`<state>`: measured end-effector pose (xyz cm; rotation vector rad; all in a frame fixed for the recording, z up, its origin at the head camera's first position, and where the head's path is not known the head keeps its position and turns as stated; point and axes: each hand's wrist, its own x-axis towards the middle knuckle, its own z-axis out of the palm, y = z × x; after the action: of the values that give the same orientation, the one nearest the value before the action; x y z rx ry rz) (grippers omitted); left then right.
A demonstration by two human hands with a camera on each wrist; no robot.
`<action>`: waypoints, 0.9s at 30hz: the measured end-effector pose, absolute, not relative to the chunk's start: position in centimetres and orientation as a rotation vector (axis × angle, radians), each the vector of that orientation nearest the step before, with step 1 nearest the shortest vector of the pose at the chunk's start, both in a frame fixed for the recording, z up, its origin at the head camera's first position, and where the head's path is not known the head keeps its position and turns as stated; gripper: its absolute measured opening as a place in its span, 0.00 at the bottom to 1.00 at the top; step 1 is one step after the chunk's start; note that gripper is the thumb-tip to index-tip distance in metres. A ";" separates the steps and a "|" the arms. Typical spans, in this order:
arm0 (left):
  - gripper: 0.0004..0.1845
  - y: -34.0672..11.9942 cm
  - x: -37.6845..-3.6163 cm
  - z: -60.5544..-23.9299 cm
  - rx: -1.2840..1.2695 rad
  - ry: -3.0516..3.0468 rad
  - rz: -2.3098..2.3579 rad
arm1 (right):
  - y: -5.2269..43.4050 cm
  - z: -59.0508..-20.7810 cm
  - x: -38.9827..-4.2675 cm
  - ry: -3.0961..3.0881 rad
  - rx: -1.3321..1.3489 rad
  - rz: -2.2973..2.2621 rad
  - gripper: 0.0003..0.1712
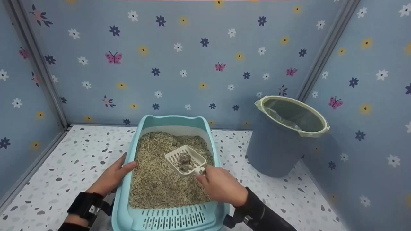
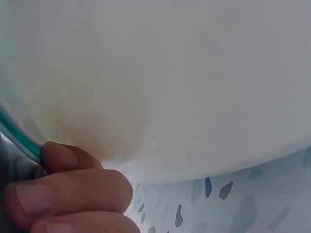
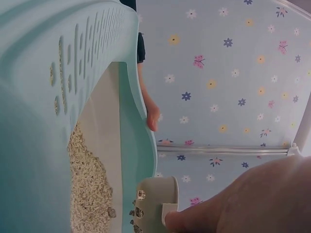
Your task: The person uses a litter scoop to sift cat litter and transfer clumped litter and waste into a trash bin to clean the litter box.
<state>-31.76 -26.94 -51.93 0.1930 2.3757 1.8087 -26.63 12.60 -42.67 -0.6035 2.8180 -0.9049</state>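
Observation:
A turquoise litter box (image 1: pixel 136 219) with a slotted front lip stands on the floor, filled with tan pellet litter (image 1: pixel 154 179). My right hand (image 1: pixel 221 184) grips the short handle of a cream slotted litter scoop (image 1: pixel 199 160), held over the litter. Brown-grey clumps (image 1: pixel 185 163) lie in the scoop. On the box's left side, my left hand (image 1: pixel 112 176) holds the rim, thumb on top and fingers down the outer wall. The left wrist view shows those curled fingers (image 2: pixel 73 194) against the pale box wall. Seen from the right wrist, the scoop (image 3: pixel 160 199) is partly cut off below.
A grey-blue bin (image 1: pixel 273 154) with a liner folded over its cream rim stands on the right, apart from the box. Blue patterned walls (image 1: pixel 192 64) close off the back and both sides. Speckled white flooring (image 1: pixel 86 154) shows around the box.

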 end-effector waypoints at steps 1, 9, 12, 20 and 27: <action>0.49 -26.9 -31.8 -52.0 0.189 2.379 1.807 | 12.6 -42.7 -26.7 2.821 -0.608 -0.903 0.14; 0.49 -26.9 -31.7 -51.9 0.191 2.381 1.807 | 12.6 -42.7 -26.7 2.811 -0.596 -0.902 0.14; 0.50 -26.9 -31.6 -51.9 0.186 2.389 1.801 | 12.6 -42.7 -26.7 2.813 -0.588 -0.895 0.15; 0.51 -26.9 -31.7 -51.8 0.164 2.423 1.758 | 12.6 -42.6 -26.6 2.806 -0.577 -0.909 0.15; 0.49 -26.9 -31.6 -51.8 0.230 2.447 1.726 | 12.6 -42.6 -26.7 2.796 -0.577 -0.917 0.15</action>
<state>-31.61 -26.92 -51.78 0.2298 2.4473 1.7263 -26.67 12.60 -42.59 -0.5774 2.7962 -0.9174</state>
